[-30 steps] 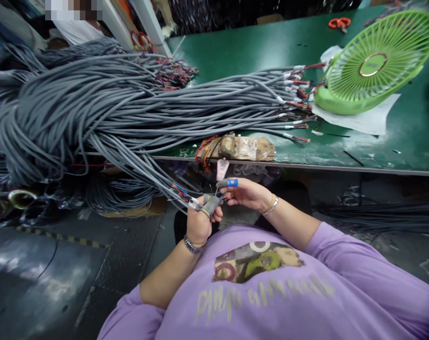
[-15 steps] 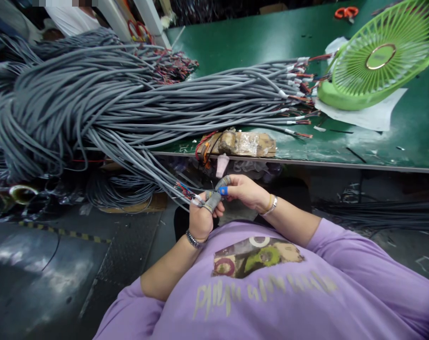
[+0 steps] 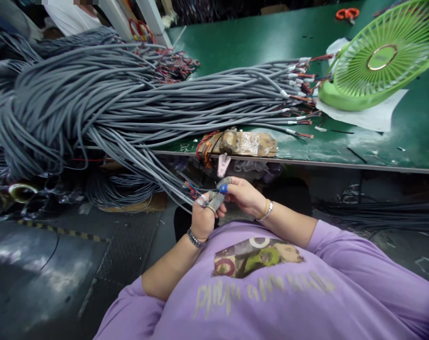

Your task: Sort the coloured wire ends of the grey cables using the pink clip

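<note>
Green tabletop [image 3: 253,38] carries grey cables [image 3: 136,97], some drooping over its near edge; a fan [image 3: 381,57] stands beside their right ends. Below that edge, the left hand [image 3: 203,218] grips one cable end [image 3: 201,200]; the right hand [image 3: 245,193] has just closed in, pinching its tip, so both meet there, hiding detail.

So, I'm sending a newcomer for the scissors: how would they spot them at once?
Find the green table, then the light-green fan on its right-hand part. The scissors lie beyond the fan and left of it, towards the table's far side. Bright orange handles set them apart from the fan and the white paper.
</note>
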`<move>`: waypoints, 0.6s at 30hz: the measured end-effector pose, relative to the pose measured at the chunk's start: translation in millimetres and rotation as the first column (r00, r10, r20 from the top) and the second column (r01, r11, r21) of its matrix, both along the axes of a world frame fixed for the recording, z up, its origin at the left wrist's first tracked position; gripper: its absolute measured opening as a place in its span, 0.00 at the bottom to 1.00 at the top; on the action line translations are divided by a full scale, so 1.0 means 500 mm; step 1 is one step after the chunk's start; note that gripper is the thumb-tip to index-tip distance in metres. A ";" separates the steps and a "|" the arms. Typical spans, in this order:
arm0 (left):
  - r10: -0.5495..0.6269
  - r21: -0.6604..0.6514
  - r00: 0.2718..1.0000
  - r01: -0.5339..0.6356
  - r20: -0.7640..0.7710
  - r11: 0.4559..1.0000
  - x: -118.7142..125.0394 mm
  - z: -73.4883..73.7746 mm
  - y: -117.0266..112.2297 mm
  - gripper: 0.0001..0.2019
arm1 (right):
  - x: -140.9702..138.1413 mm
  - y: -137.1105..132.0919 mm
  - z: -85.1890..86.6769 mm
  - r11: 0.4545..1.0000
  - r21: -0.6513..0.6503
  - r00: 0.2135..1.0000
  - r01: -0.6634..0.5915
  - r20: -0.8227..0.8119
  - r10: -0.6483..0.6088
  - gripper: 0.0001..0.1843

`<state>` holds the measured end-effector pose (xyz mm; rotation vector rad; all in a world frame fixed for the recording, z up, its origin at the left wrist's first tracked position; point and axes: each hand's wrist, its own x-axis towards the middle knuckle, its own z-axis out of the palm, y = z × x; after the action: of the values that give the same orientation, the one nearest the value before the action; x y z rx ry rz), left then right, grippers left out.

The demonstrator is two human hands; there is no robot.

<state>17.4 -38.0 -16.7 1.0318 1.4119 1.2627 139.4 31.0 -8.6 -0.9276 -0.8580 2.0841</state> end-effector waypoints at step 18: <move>0.003 0.011 1.000 -0.004 0.021 1.000 -0.007 -0.004 0.003 0.15 | 0.010 0.005 -0.009 0.999 0.042 0.994 0.000 -0.109 0.004 0.19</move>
<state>13.8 -36.4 -18.8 1.0215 1.3928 1.2818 144.2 33.3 -12.9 -0.7830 -0.8424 2.0897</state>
